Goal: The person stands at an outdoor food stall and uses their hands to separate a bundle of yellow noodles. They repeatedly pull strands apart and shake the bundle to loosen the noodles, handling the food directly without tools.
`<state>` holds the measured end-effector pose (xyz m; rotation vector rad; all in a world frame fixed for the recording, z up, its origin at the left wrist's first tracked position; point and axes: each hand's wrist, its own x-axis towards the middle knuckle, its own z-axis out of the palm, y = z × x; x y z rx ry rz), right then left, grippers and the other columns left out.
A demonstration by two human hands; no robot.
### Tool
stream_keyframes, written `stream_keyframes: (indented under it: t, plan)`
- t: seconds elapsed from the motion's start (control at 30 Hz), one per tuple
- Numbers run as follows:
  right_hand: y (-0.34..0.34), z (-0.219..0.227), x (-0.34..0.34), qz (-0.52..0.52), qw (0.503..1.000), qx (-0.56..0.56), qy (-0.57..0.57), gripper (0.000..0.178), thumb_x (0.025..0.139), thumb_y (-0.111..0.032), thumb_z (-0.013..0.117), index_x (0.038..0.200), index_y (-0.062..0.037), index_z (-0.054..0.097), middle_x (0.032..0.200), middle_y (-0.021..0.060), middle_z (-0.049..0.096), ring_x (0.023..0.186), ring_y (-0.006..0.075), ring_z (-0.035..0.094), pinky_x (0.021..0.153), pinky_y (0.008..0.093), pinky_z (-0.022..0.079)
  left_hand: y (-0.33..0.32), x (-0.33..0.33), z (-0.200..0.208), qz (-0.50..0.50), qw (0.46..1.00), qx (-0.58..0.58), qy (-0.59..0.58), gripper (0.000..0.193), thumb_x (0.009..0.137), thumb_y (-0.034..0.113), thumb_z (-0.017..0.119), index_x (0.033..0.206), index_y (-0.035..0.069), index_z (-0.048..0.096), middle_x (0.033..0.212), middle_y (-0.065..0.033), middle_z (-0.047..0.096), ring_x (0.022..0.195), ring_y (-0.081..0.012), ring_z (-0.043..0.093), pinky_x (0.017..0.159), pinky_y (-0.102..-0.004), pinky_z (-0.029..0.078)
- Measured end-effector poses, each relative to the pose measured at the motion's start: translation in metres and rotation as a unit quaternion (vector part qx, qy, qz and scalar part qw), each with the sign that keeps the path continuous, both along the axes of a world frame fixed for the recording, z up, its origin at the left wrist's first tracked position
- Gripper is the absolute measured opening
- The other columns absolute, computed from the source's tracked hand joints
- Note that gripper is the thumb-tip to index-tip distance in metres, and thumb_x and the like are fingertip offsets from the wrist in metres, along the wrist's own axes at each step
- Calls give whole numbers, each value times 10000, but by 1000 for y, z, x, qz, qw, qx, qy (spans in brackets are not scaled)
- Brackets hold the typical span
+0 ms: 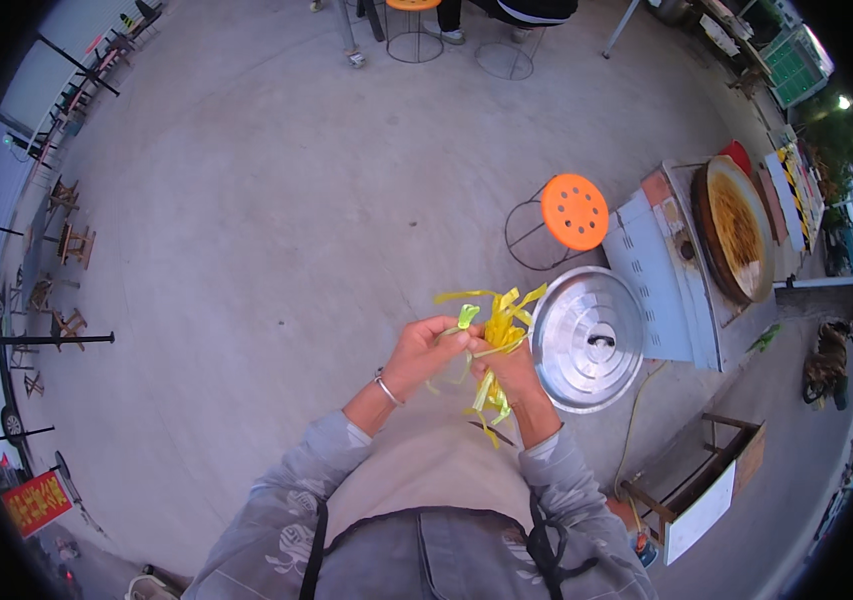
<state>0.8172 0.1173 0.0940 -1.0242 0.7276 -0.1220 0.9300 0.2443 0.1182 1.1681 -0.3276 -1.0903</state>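
Observation:
A loose bunch of yellow ribbon (504, 325) is gripped in my right hand (513, 372), with strands sticking out above the fist and hanging below it. My left hand (424, 352), a silver bangle on its wrist, is closed in a pinch on a light green strip of ribbon (466, 316). Both hands meet in front of my apron (426, 455), fingertips touching or nearly so. Thin greenish strands trail between them. Whether the green strip is joined to the yellow bunch cannot be made out.
Right of my hands is a round metal lid (588, 340). Beyond it stand an orange stool (574, 212) and a pale metal stove cabinet (651, 275) bearing a wide pan (738, 225) of brown food. A wooden bench-like frame (711, 480) lies lower right. Someone sits at the far edge.

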Motion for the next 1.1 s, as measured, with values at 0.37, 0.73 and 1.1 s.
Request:
stream_keyframes:
  t: [0.37, 0.73, 1.1]
  plan:
    - [-122, 37, 84, 119, 989, -86, -33, 175, 851, -208, 668, 891, -48, 610, 681, 17, 591, 559, 84, 532, 504, 221, 413, -128, 115, 27, 157, 980, -16, 119, 222, 981, 249, 553, 982, 40, 624, 589, 108, 295, 488, -5, 240, 431, -199, 192]
    - [-181, 49, 166, 48, 996, -69, -15, 170, 837, -120, 675, 966, -26, 617, 706, 15, 594, 576, 87, 544, 514, 238, 438, -194, 230, 38, 24, 982, -24, 188, 164, 991, 184, 528, 1042, 38, 580, 645, 102, 318, 508, -2, 244, 430, -187, 196]
    - [-166, 77, 255, -55, 991, -125, 5, 161, 839, -101, 661, 966, -13, 615, 733, 51, 633, 566, 89, 547, 508, 227, 426, -237, 334, 59, -58, 983, -54, 163, 150, 963, 154, 567, 1031, 35, 628, 629, 109, 334, 504, 4, 237, 435, -197, 194]
